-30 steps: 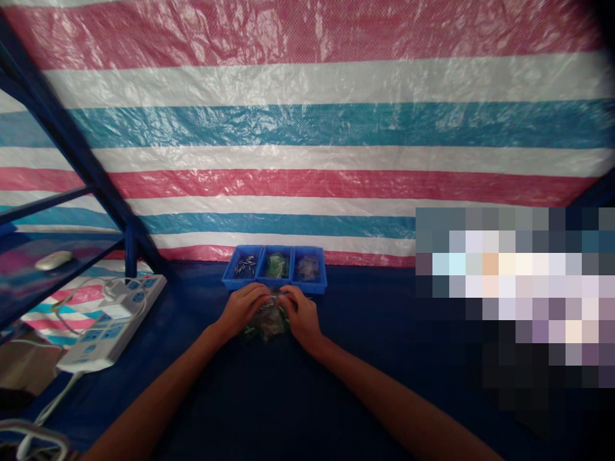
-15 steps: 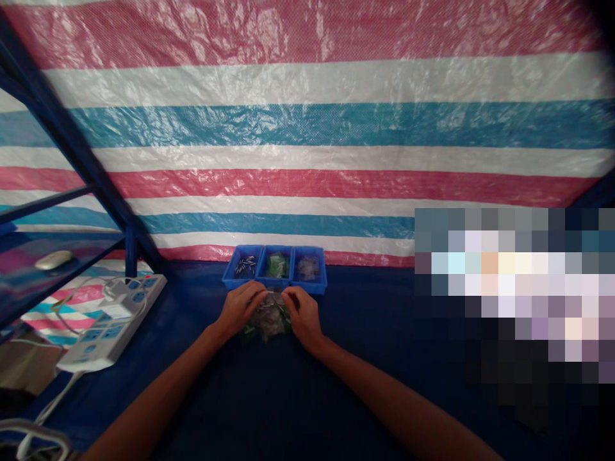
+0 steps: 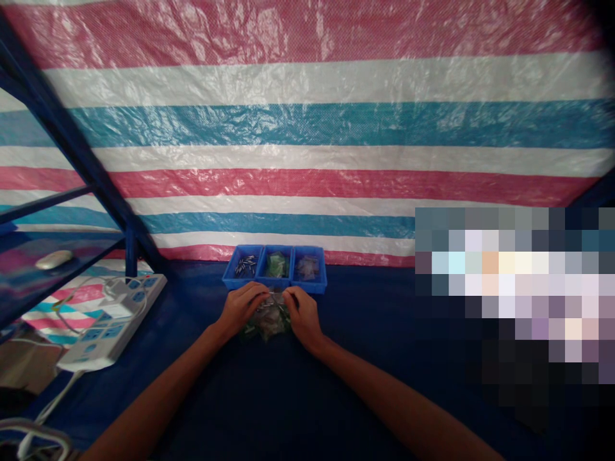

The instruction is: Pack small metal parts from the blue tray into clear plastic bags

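My left hand [image 3: 243, 309] is closed, thumb and fingertips pinched together. Facing it across a narrow gap, my right hand [image 3: 304, 316] is closed in a pinch too. Whatever small thing lies between the fingertips is too fine to make out. Under the fingers is a heap of small clear pieces [image 3: 271, 322], with green bits at its sides and a few thin shiny metal pins on top. Just beyond the hands stands a blue three-part tray [image 3: 240, 282]. It holds metal pins [image 3: 246, 264] on the left, green pieces [image 3: 277, 264] in the middle and clear pieces [image 3: 307, 267] on the right.
On the left of the dark blue table [image 3: 269, 403] lies a white power strip [image 3: 96, 342] with plugs and cables. A pale computer mouse [image 3: 54, 260] rests on a shelf at far left. Striped sheeting [image 3: 307, 128] hangs behind. A pixelated patch hides the right side.
My left fingertips have shifted slightly to the right, narrowing the gap to my right hand. The tray and its contents have stayed put.
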Available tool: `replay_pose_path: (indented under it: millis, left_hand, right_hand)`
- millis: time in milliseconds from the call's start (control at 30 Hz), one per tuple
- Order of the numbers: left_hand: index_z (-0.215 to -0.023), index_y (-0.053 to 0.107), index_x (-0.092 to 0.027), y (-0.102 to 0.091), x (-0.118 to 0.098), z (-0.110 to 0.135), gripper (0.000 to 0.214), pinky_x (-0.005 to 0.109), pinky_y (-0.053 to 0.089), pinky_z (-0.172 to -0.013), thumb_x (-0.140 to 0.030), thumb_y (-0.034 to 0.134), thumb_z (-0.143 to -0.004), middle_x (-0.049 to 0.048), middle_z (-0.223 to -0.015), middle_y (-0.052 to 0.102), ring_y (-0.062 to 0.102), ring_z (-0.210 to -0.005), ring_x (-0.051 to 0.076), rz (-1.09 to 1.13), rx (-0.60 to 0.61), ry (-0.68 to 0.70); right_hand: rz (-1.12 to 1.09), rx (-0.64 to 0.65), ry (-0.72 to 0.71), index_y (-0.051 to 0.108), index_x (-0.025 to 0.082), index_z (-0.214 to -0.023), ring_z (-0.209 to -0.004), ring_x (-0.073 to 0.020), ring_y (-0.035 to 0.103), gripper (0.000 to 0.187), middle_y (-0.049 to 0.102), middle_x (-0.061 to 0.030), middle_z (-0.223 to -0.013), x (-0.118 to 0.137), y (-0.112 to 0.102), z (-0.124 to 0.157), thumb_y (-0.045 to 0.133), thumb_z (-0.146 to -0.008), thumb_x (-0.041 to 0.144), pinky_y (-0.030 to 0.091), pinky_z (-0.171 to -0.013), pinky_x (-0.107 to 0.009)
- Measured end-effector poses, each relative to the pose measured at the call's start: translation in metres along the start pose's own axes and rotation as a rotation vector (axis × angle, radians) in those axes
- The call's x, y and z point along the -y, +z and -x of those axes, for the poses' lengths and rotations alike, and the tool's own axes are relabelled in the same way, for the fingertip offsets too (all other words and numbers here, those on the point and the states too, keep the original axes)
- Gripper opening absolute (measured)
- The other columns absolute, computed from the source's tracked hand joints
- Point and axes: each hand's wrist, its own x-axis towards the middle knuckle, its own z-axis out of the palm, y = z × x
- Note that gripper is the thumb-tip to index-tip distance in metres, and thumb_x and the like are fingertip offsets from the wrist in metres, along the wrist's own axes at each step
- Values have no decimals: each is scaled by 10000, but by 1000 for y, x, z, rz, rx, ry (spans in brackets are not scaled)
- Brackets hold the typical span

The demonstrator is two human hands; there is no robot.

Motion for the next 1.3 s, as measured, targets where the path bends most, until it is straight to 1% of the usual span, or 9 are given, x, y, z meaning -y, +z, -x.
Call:
replay_pose_path:
  millis: [300,400,500,833,1033,1300]
  left_hand:
    - [-927,612,-174,0,0,-1,125,251,505,-757,-234,508,-892,43,-874,665,630,-810,141,-19,-7,-18]
    - [-922,618,-171,-1,0,-1,150,246,509,-749,-257,497,-898,46,-858,671,634,-792,140,-39,-24,-17]
    - [-916,625,-173,-3,-1,-1,172,240,513,-740,-275,488,-902,46,-845,676,640,-773,137,-59,-35,-32]
    - [-912,637,-173,-3,-3,0,173,225,510,-721,-265,491,-901,39,-839,689,649,-753,134,-79,-9,-42]
    - [-916,635,-173,-2,-2,2,181,218,499,-723,-267,480,-907,33,-834,688,647,-741,127,-87,27,-62]
    - [-906,641,-178,-2,-4,1,208,214,501,-700,-288,465,-913,26,-809,700,656,-707,126,-110,11,-57]
  right_hand:
    - [-18,7,0,591,173,-784,-673,-139,532,241,584,-11,-721,-1,1,1,410,-908,273,375,-648,-235]
    - [-52,11,5,607,176,-842,-714,-146,554,227,612,-21,-774,-1,1,1,418,-906,285,398,-678,-237]
    - [-88,5,17,606,181,-894,-721,-149,563,176,624,-21,-801,0,1,2,467,-880,288,419,-687,-239]
    - [-73,-11,8,605,185,-870,-710,-153,553,145,616,-27,-789,1,1,3,492,-862,276,431,-684,-253]
    - [-79,13,13,604,188,-859,-718,-152,558,130,613,-23,-786,0,1,3,500,-863,265,431,-685,-251]
    - [-73,12,3,604,186,-834,-701,-146,551,141,610,-20,-768,1,0,2,485,-868,253,428,-673,-248]
